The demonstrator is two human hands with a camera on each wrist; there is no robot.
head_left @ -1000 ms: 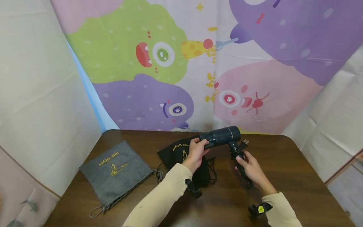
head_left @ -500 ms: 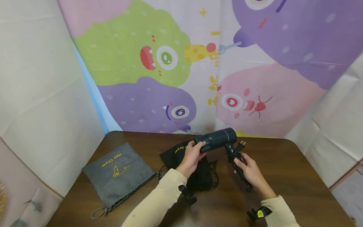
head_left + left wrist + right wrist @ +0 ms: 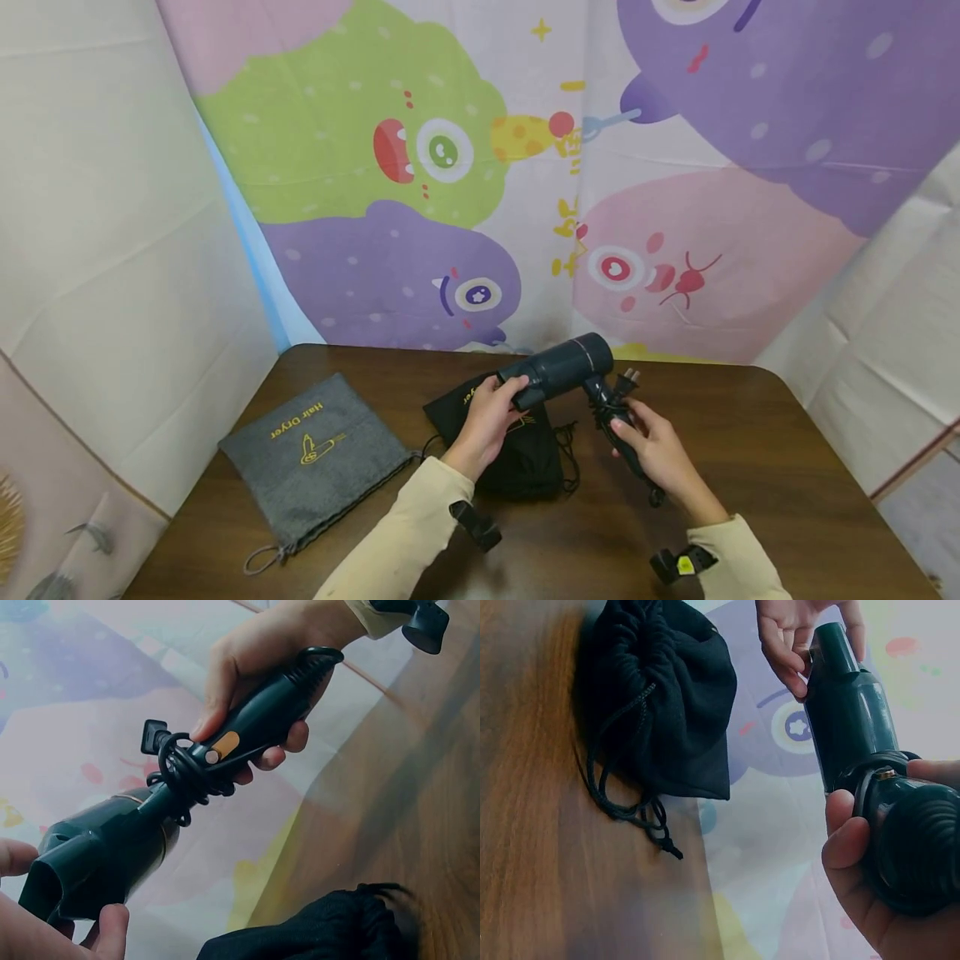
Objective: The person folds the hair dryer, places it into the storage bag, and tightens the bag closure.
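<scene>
Dark hair dryer (image 3: 564,371), cord wound round its handle, barrel running lower left to upper right; left hand (image 3: 486,421) pinches the nozzle, right hand (image 3: 651,446) grips the handle

Bright, even, soft-shadowed head view with bowed wide-angle edges; dimmer, softer-focused wrist views.

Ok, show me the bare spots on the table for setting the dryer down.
Bare wood lies right of the right hand, out to the table edge, and along the near edge between the sleeves. It is crowded mid-table: the black bag under the dryer and left hand, with the grey bag further left.
</scene>
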